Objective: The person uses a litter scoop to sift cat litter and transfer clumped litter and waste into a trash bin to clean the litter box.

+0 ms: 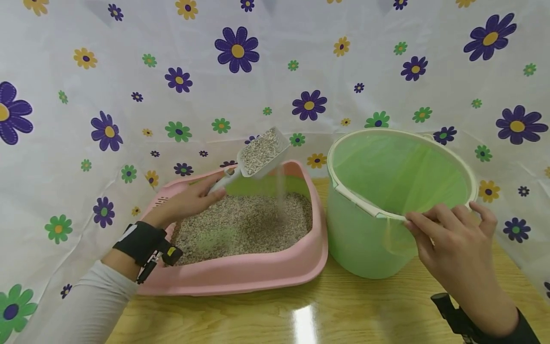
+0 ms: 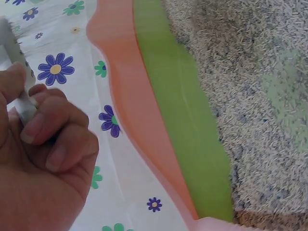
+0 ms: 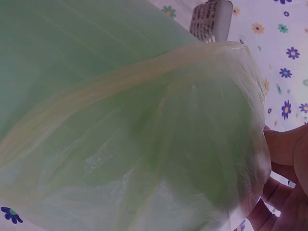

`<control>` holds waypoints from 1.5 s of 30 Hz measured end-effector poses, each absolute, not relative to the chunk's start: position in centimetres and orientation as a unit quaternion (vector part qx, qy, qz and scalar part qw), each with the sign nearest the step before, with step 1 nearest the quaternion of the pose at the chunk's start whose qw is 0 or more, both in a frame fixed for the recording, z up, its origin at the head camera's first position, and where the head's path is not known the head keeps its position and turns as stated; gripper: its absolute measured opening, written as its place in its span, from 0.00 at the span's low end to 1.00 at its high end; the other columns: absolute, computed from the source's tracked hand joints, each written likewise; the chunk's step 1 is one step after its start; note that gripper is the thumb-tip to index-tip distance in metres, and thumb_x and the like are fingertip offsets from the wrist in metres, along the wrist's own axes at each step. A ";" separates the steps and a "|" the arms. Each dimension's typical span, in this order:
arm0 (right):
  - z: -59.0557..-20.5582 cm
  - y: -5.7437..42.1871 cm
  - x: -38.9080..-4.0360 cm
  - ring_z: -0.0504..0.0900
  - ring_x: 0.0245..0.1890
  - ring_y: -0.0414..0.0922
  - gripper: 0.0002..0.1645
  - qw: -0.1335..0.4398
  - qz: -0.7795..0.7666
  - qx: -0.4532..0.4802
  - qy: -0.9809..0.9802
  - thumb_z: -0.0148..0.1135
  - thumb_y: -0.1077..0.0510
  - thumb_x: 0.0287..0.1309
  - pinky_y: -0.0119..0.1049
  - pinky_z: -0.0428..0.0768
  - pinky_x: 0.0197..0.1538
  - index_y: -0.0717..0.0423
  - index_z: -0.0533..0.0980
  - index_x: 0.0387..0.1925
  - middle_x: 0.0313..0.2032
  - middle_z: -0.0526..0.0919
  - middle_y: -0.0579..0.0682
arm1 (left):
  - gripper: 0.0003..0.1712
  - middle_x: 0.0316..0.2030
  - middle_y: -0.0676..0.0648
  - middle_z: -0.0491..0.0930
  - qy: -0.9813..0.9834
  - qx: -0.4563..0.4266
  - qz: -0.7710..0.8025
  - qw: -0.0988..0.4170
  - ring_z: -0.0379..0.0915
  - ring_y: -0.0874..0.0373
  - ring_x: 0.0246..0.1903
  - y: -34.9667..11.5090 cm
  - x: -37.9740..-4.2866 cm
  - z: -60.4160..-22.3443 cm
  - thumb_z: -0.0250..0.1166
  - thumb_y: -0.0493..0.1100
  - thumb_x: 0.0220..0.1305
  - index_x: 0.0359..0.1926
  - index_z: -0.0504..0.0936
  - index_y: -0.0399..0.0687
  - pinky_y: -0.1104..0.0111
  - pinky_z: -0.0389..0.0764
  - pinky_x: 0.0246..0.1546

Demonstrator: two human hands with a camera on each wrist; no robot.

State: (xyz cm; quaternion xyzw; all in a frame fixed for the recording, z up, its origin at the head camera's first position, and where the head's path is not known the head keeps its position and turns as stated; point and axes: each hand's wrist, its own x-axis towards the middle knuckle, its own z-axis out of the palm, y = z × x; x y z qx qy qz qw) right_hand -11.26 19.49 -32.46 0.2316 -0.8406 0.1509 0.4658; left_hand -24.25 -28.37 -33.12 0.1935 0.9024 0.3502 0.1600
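My left hand (image 1: 189, 203) grips the handle of a pale litter scoop (image 1: 281, 143), raised above the back of a pink litter box (image 1: 240, 277). Cat litter (image 1: 259, 152) is heaped in the scoop, and fine grains fall in a stream into the box. The scoop's slotted underside shows in the right wrist view. My right hand (image 1: 460, 243) pinches the near rim of a green bucket (image 1: 365, 239). A thin, yellowish clear bag (image 3: 159, 134) hangs over that rim. In the left wrist view, the curled fingers hold the scoop handle.
Litter (image 1: 262, 224) covers the box floor, with a green patch (image 1: 219, 236) showing through. The box and bucket stand side by side on a wooden tabletop (image 1: 258, 315). Behind them hangs a white flowered sheet (image 1: 266, 81).
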 end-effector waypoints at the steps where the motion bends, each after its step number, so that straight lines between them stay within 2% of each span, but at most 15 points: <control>1: -32.5 19.5 -11.3 0.68 0.26 0.56 0.36 0.465 0.151 0.232 -0.841 0.48 0.41 0.78 0.68 0.56 0.57 0.64 0.87 0.30 0.23 0.79 0.57 | 0.35 0.58 0.34 0.70 0.909 0.195 0.337 0.144 0.72 0.46 0.47 -28.3 -24.3 -33.0 0.46 0.55 0.83 0.81 0.49 0.48 0.58 0.76 0.44; 5: -32.4 19.5 -11.4 0.68 0.26 0.57 0.36 0.464 0.151 0.232 -0.841 0.48 0.41 0.78 0.68 0.56 0.57 0.64 0.87 0.30 0.23 0.79 0.58 | 0.21 0.39 0.39 0.76 0.957 0.189 0.216 0.041 0.69 0.53 0.28 -28.3 -24.4 -32.6 0.50 0.50 0.81 0.65 0.68 0.43 0.65 0.71 0.28; 8: -32.3 19.5 -11.5 0.68 0.26 0.58 0.36 0.462 0.151 0.231 -0.843 0.48 0.41 0.79 0.69 0.56 0.57 0.65 0.87 0.30 0.23 0.80 0.60 | 0.11 0.31 0.43 0.77 0.978 0.176 0.102 -0.037 0.66 0.54 0.21 -28.5 -24.1 -32.3 0.54 0.48 0.79 0.50 0.71 0.45 0.66 0.65 0.20; 11: -32.2 19.6 -11.6 0.68 0.26 0.59 0.37 0.460 0.150 0.231 -0.844 0.47 0.41 0.79 0.69 0.55 0.58 0.66 0.87 0.30 0.23 0.80 0.60 | 0.10 0.29 0.43 0.77 0.982 0.170 0.038 -0.074 0.65 0.53 0.20 -28.9 -23.5 -32.5 0.57 0.47 0.77 0.45 0.70 0.46 0.65 0.63 0.18; 17: -32.1 19.7 -11.6 0.69 0.27 0.60 0.39 0.451 0.151 0.228 -0.850 0.46 0.40 0.79 0.70 0.55 0.58 0.66 0.87 0.30 0.24 0.80 0.60 | 0.09 0.32 0.41 0.80 0.979 0.177 0.019 -0.094 0.71 0.50 0.24 -29.3 -22.5 -32.9 0.63 0.45 0.74 0.44 0.74 0.45 0.61 0.72 0.20; 20: -32.2 19.7 -11.6 0.69 0.27 0.60 0.38 0.451 0.155 0.228 -0.849 0.46 0.40 0.79 0.70 0.55 0.58 0.66 0.87 0.30 0.24 0.79 0.60 | 0.09 0.29 0.44 0.78 0.979 0.190 0.053 -0.057 0.70 0.53 0.25 -29.5 -22.6 -33.3 0.61 0.45 0.75 0.44 0.75 0.44 0.60 0.72 0.25; 23: -32.3 19.6 -11.5 0.69 0.27 0.59 0.37 0.454 0.158 0.228 -0.847 0.47 0.40 0.79 0.70 0.55 0.58 0.65 0.86 0.30 0.24 0.79 0.59 | 0.13 0.25 0.48 0.70 0.967 0.185 0.169 0.049 0.63 0.57 0.22 -29.8 -23.0 -33.6 0.56 0.46 0.79 0.48 0.76 0.39 0.64 0.67 0.25; 26: -32.4 19.6 -11.4 0.68 0.27 0.59 0.37 0.455 0.158 0.227 -0.846 0.47 0.41 0.79 0.70 0.55 0.58 0.65 0.86 0.30 0.24 0.79 0.59 | 0.18 0.23 0.50 0.64 0.934 0.143 0.292 0.145 0.57 0.60 0.19 -29.8 -23.1 -33.6 0.50 0.48 0.82 0.50 0.75 0.36 0.68 0.63 0.22; 29: -32.4 19.7 -11.3 0.68 0.27 0.59 0.37 0.456 0.157 0.227 -0.846 0.47 0.41 0.79 0.70 0.55 0.58 0.65 0.86 0.30 0.24 0.79 0.60 | 0.21 0.25 0.51 0.63 0.917 0.109 0.341 0.178 0.56 0.60 0.21 -29.7 -23.1 -33.4 0.47 0.51 0.83 0.50 0.74 0.36 0.68 0.64 0.24; 32: -32.4 19.6 -11.3 0.68 0.26 0.59 0.37 0.456 0.158 0.228 -0.846 0.47 0.41 0.79 0.70 0.55 0.58 0.65 0.86 0.30 0.23 0.79 0.60 | 0.22 0.27 0.49 0.64 0.917 0.099 0.343 0.179 0.57 0.59 0.22 -29.7 -23.0 -33.3 0.46 0.51 0.83 0.53 0.74 0.34 0.68 0.64 0.25; 34: -32.4 19.6 -11.2 0.68 0.26 0.59 0.36 0.456 0.158 0.228 -0.845 0.48 0.41 0.79 0.70 0.55 0.58 0.65 0.86 0.30 0.24 0.79 0.60 | 0.22 0.28 0.47 0.68 0.931 0.105 0.314 0.153 0.60 0.58 0.23 -29.6 -22.9 -33.2 0.48 0.50 0.82 0.54 0.73 0.34 0.68 0.65 0.24; 36: -32.4 19.6 -11.2 0.68 0.26 0.59 0.36 0.456 0.158 0.228 -0.845 0.48 0.41 0.79 0.70 0.55 0.58 0.65 0.86 0.31 0.24 0.79 0.60 | 0.23 0.32 0.42 0.74 0.955 0.118 0.255 0.096 0.64 0.56 0.24 -29.5 -22.8 -32.9 0.51 0.50 0.81 0.59 0.74 0.34 0.66 0.66 0.25; 39: -32.4 19.6 -11.2 0.68 0.27 0.60 0.36 0.457 0.159 0.227 -0.845 0.48 0.41 0.79 0.70 0.55 0.59 0.66 0.86 0.31 0.24 0.79 0.60 | 0.18 0.34 0.39 0.77 0.985 0.109 0.134 -0.006 0.68 0.52 0.24 -29.3 -22.2 -32.3 0.51 0.49 0.80 0.54 0.75 0.39 0.64 0.67 0.22; 42: -32.4 19.6 -11.1 0.68 0.27 0.60 0.37 0.454 0.160 0.225 -0.847 0.47 0.41 0.79 0.70 0.55 0.59 0.66 0.87 0.31 0.24 0.79 0.60 | 0.14 0.27 0.41 0.74 0.992 0.082 0.048 -0.079 0.66 0.49 0.20 -29.2 -21.4 -31.5 0.51 0.49 0.79 0.46 0.71 0.41 0.61 0.65 0.16; 45: -32.5 19.7 -11.1 0.68 0.27 0.60 0.38 0.450 0.162 0.223 -0.849 0.46 0.40 0.79 0.70 0.55 0.59 0.66 0.87 0.31 0.24 0.79 0.60 | 0.13 0.24 0.42 0.69 0.990 0.073 0.005 -0.123 0.61 0.50 0.16 -29.4 -20.8 -30.9 0.52 0.48 0.79 0.44 0.70 0.41 0.60 0.62 0.13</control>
